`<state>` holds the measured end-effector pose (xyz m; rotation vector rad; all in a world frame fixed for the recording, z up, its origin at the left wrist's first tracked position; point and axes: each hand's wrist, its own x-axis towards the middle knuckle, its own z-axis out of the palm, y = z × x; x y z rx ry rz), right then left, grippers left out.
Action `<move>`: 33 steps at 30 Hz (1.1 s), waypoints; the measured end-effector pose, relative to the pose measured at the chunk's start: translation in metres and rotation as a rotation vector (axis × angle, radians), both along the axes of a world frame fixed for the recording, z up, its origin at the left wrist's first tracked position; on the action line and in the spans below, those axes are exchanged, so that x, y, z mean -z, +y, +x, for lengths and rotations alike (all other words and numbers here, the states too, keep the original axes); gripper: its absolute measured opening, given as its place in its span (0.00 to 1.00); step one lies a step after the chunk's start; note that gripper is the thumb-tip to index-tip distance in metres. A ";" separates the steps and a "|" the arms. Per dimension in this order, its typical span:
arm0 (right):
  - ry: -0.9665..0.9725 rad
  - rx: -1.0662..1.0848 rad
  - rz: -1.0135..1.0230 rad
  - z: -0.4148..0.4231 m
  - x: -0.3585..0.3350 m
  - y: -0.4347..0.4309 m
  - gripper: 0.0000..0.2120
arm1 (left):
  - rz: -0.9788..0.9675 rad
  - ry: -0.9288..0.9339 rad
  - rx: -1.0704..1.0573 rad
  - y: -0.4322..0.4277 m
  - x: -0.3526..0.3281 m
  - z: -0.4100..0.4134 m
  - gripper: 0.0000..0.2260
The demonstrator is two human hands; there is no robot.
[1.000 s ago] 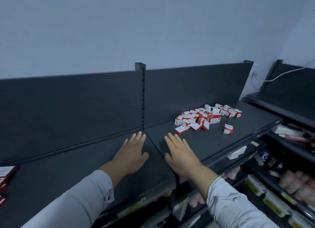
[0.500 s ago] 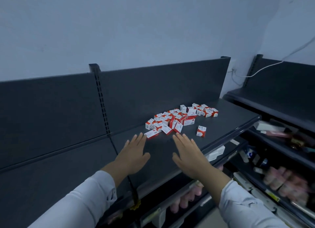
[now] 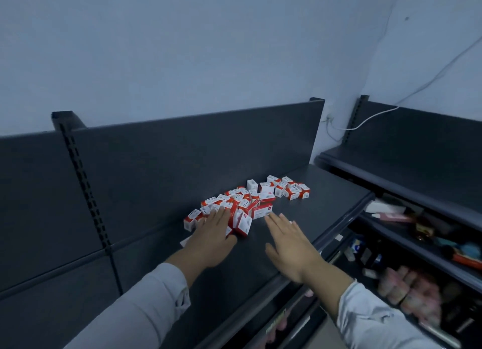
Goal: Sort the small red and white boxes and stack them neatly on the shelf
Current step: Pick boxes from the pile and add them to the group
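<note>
Both hands have slid forward to the boxes [image 3: 245, 205], left hand [image 3: 212, 232] flat on the pile's near edge, right hand [image 3: 287, 240] open beside it; better to gather gently toward the shelf [image 3: 260, 270] front.

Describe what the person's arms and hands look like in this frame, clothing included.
Both arms wear long, pale grey sleeves, the left sleeve and right sleeve ending in loose cuffs at the wrists. The left hand and right hand are bare: no gloves, and no watch, ring or marking shows.
</note>
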<state>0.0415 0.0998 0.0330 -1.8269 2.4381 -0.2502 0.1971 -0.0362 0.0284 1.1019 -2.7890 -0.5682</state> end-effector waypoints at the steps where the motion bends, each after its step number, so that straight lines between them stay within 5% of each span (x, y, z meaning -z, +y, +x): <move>1: -0.004 0.005 0.004 -0.005 0.001 -0.005 0.32 | 0.002 -0.003 0.000 -0.005 0.000 -0.009 0.30; 13: -0.086 0.029 0.007 -0.074 0.023 -0.054 0.33 | 0.021 -0.065 0.022 -0.061 0.032 -0.081 0.30; 33: -0.257 -0.429 0.139 -0.195 0.051 -0.156 0.26 | -0.026 -0.077 -0.375 -0.054 0.044 -0.180 0.26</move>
